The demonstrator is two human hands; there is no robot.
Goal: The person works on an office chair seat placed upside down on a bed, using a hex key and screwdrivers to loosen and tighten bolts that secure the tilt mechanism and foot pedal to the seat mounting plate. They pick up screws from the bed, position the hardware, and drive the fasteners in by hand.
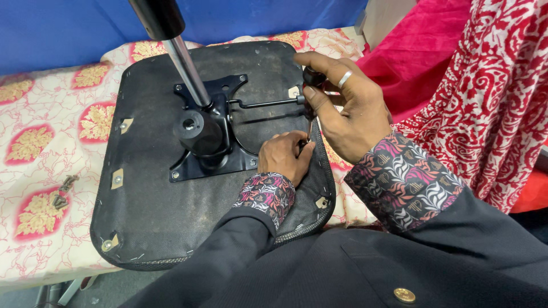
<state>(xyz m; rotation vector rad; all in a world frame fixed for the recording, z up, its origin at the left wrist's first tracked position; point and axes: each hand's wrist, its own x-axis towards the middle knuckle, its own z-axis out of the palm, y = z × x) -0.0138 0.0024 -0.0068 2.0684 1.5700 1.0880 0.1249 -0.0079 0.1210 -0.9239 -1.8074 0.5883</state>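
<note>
Black seat base [154,217] upturned; right hand [351,111] grips one screwdriver [311,85], left hand [282,157] pinches its tip.

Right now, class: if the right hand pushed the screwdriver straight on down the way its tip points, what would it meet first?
The right hand holds a screwdriver pointing down. Its tip would probably first meet the left hand's fingers pinched just under it, likely around a small screw, then the black seat underside. Depth is hard to judge here.

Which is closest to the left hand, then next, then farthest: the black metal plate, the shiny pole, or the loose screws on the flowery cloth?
From the left hand, in the head view:
1. Black metal plate, just beside it, to its left.
2. Shiny pole, farther up the seat.
3. Loose screws, far left on the cloth.
</note>
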